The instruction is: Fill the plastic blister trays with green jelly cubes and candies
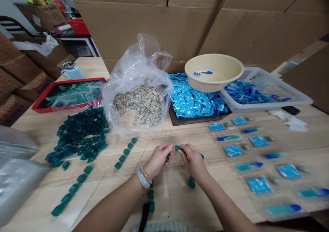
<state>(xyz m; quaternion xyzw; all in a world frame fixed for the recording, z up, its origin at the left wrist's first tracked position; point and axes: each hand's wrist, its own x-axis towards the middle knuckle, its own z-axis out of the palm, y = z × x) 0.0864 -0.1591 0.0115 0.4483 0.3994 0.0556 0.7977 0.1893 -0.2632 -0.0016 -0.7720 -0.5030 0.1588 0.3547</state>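
Low over the middle of the table, my right hand (192, 158) pinches a dark green translucent piece (177, 148) between thumb and fingertips. My left hand (158, 160) is closed beside it, with a dark piece (167, 158) showing at its curled fingers. Beneath both hands lie clear plastic packs with more green pieces (191, 182), partly hidden by the forearms. Left of my hands, a row of green pieces (125, 152) sits on clear plastic. Another row (74, 188) lies nearer the left front, below a heap of dark green pieces (82, 131).
Along the back stand a red tray (38, 105), a plastic bag of small patterned pieces (140, 103), a dark box of blue packets (192, 103), a cream basin (214, 83) and a white basket (298, 94). Clear packs with blue squares (259, 185) cover the right side.
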